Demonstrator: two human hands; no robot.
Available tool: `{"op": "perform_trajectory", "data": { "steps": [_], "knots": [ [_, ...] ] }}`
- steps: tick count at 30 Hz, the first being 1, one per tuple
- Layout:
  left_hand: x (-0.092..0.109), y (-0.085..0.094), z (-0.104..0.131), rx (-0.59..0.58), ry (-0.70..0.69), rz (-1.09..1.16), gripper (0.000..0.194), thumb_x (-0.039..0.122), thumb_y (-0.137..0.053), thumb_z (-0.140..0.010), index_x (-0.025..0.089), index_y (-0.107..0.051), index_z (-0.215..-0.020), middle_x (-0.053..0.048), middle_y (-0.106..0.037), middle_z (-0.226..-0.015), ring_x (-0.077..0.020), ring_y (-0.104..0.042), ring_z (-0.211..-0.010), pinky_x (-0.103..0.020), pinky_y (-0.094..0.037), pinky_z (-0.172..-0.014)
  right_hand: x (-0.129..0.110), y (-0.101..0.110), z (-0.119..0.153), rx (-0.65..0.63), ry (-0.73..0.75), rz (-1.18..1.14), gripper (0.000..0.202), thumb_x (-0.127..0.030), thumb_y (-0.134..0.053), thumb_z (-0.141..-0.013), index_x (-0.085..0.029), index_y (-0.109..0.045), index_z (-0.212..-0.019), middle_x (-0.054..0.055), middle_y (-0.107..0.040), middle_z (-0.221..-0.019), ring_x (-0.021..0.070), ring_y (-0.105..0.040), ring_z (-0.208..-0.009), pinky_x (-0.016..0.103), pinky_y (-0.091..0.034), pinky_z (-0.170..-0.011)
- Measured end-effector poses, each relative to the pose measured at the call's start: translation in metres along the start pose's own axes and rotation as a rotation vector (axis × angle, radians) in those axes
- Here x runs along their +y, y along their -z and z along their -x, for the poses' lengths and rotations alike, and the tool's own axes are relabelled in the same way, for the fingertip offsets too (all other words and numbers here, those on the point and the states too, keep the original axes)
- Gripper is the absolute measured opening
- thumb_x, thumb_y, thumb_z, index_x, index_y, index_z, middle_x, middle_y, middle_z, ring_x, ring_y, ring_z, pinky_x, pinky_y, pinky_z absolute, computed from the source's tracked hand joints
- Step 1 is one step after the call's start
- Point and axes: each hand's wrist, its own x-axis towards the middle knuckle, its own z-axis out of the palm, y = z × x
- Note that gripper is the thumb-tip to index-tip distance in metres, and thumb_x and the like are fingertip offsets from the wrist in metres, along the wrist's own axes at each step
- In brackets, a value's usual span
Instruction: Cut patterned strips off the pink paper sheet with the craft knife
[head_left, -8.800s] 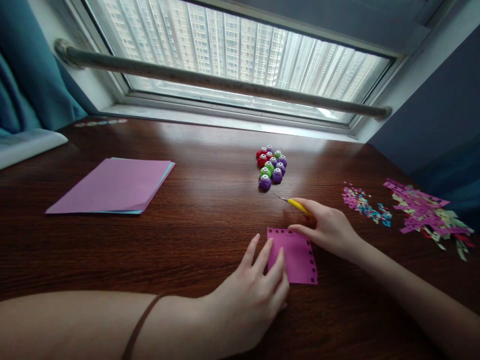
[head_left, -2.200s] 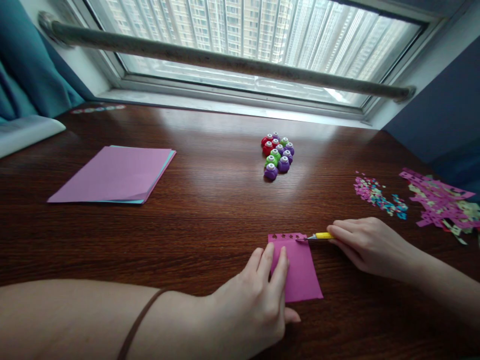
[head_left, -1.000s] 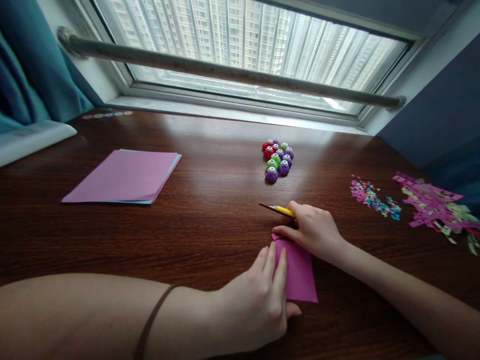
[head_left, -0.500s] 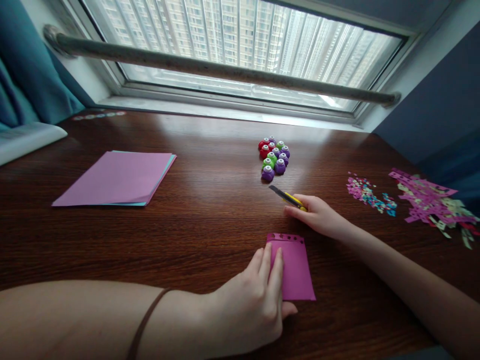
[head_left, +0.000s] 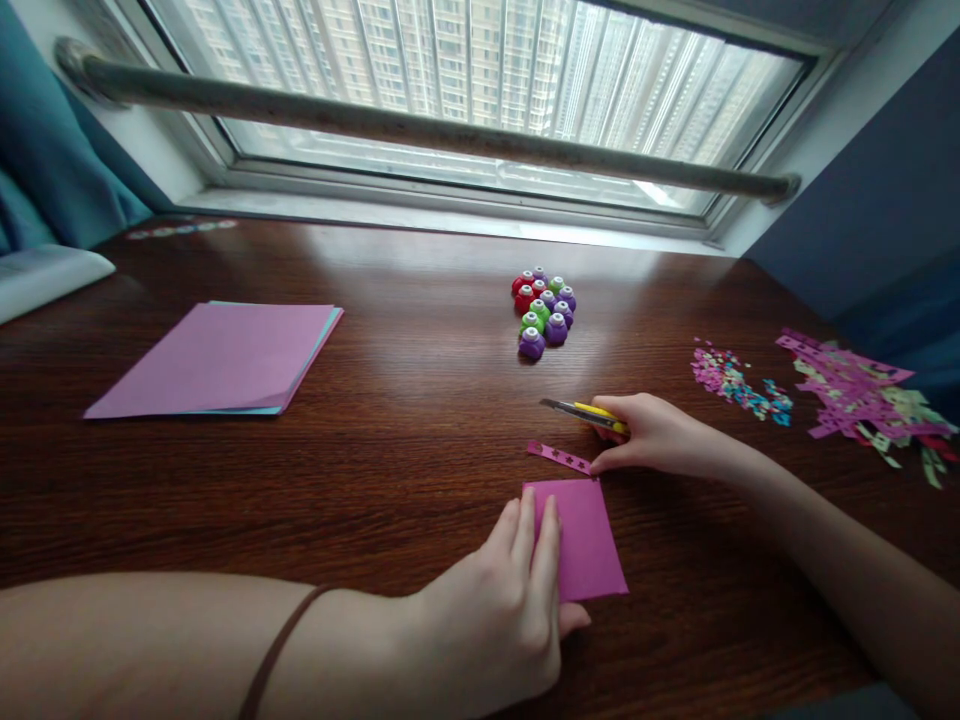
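Note:
Under the fingers of my left hand point(head_left: 504, 600) lies a magenta sheet point(head_left: 589, 545), pressed against the table, with the thumb at its lower edge. My right hand point(head_left: 649, 432) grips a yellow and black utility knife point(head_left: 592, 414), its blade pointing left above the table. A narrow magenta strip point(head_left: 559, 457) with star-shaped holes lies just beyond the sheet, apart from most of its top edge. The right thumb touches the strip's right end.
Several red, green and purple punches point(head_left: 541, 312) stand near the table's middle. At left lies a stack of pink and blue paper point(head_left: 217, 358). Paper confetti point(head_left: 739, 382) and a heap of cut strips point(head_left: 862, 390) are at right. A window bar point(head_left: 420, 130) crosses behind.
The punched strip has come away from the sheet's top edge and now lies beyond it. My right hand has moved slightly right and down with the knife, its thumb now at the strip.

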Motion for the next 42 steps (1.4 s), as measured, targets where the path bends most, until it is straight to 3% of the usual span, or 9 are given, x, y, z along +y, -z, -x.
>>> {"op": "perform_trajectory", "data": {
  "steps": [9,22,26,29,33,38,42],
  "knots": [
    [0.000,-0.003,0.001,0.042,0.012,0.033,0.039,0.033,-0.046,-0.091,-0.002,-0.061,-0.099,-0.025,-0.060,-0.106,-0.0389,-0.056,-0.102,-0.049,-0.043,-0.087,0.000,0.000,0.000,0.011,-0.001,0.013,0.035,-0.046,-0.071,-0.067,-0.018,-0.051,-0.073,-0.003,-0.055,-0.067,0.0134,-0.049,-0.061,0.023,-0.031,-0.054],
    [0.001,-0.004,0.001,0.052,0.056,0.008,0.042,0.034,-0.041,-0.093,-0.003,-0.060,-0.100,-0.025,-0.061,-0.105,-0.0363,-0.057,-0.100,-0.048,-0.041,-0.088,0.000,-0.003,-0.001,0.048,-0.002,0.073,0.038,-0.051,-0.069,-0.067,-0.018,-0.051,-0.073,-0.003,-0.056,-0.068,0.0132,-0.049,-0.060,0.023,-0.030,-0.053],
    [0.001,-0.007,0.001,0.041,0.132,0.032,0.042,0.037,-0.042,-0.091,0.000,-0.062,-0.096,-0.022,-0.061,-0.104,-0.0351,-0.057,-0.100,-0.045,-0.043,-0.086,-0.001,0.002,0.003,0.039,0.045,0.004,0.034,-0.051,-0.055,-0.080,-0.018,-0.051,-0.075,-0.002,-0.055,-0.067,0.0131,-0.049,-0.060,0.023,-0.031,-0.053],
    [-0.001,-0.007,0.000,0.046,0.134,0.035,0.043,0.038,-0.041,-0.091,0.000,-0.059,-0.102,-0.020,-0.060,-0.107,-0.0355,-0.053,-0.106,-0.047,-0.041,-0.090,0.000,0.005,0.018,0.086,0.098,0.022,0.031,-0.042,-0.039,-0.092,-0.017,-0.050,-0.078,0.000,-0.054,-0.068,0.0132,-0.050,-0.060,0.024,-0.033,-0.055],
    [-0.008,-0.005,-0.002,-0.008,-0.030,0.121,0.038,0.030,-0.038,-0.093,0.006,-0.051,-0.119,-0.016,-0.045,-0.130,-0.0319,-0.042,-0.119,-0.044,-0.039,-0.095,0.005,-0.008,0.056,0.213,0.061,0.235,0.026,-0.033,-0.034,-0.095,-0.018,-0.049,-0.080,0.001,-0.055,-0.070,0.0144,-0.052,-0.061,0.026,-0.035,-0.057],
    [-0.008,-0.010,-0.003,-0.010,-0.051,0.212,0.038,0.032,-0.035,-0.095,0.005,-0.053,-0.115,-0.018,-0.047,-0.127,-0.0305,-0.046,-0.115,-0.043,-0.039,-0.094,0.005,-0.041,0.098,0.435,0.135,0.471,0.017,-0.026,-0.036,-0.094,-0.018,-0.050,-0.099,0.004,-0.062,-0.082,0.0155,-0.059,-0.066,0.026,-0.040,-0.058],
    [-0.005,-0.013,-0.003,0.010,-0.021,0.208,0.038,0.033,-0.036,-0.094,0.005,-0.055,-0.113,-0.018,-0.049,-0.125,-0.0311,-0.048,-0.112,-0.043,-0.041,-0.092,0.003,-0.050,0.107,0.463,0.117,0.575,0.019,-0.025,-0.036,-0.094,-0.018,-0.053,-0.099,0.006,-0.064,-0.086,0.0172,-0.061,-0.067,0.027,-0.043,-0.056]
  ]
}}
